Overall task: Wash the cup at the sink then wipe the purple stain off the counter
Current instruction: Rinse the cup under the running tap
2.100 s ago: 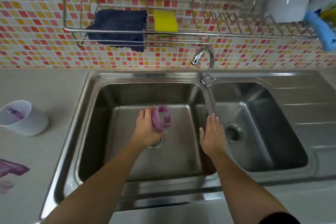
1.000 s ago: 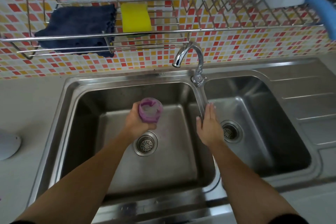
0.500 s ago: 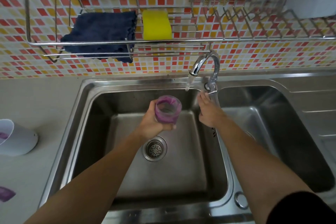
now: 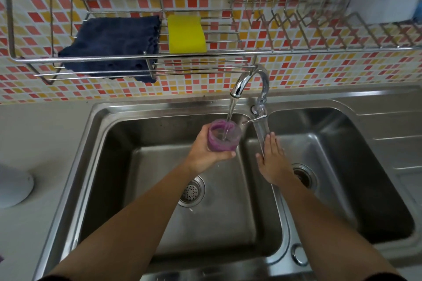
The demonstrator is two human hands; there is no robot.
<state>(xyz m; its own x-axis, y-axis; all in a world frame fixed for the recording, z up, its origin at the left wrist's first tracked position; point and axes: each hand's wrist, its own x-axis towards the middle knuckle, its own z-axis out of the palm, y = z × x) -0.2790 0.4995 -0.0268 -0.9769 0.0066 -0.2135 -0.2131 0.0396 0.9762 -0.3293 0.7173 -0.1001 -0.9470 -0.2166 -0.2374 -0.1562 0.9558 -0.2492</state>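
Observation:
My left hand [image 4: 202, 150] grips a clear cup [image 4: 224, 136] smeared purple inside, held upright over the left sink basin [image 4: 141, 166]. Water runs from the chrome tap [image 4: 250, 80] straight into the cup. My right hand [image 4: 272, 162] is flat with fingers apart, resting on the divider between the two basins, just below the tap lever [image 4: 254, 120]. A sliver of the purple stain [image 4: 1, 258] shows at the far left edge of the counter.
A wire rack [image 4: 137, 58] on the tiled wall holds a dark blue cloth [image 4: 114, 41] and a yellow sponge [image 4: 186, 34]. A white cup [image 4: 13, 186] lies on the left counter. The right basin [image 4: 342, 166] and a ribbed drainboard [image 4: 392, 139] lie to the right.
Water now flows fully into the cup, which my left hand has brought under the spout. My right hand has drawn back from the tap lever to the basin divider.

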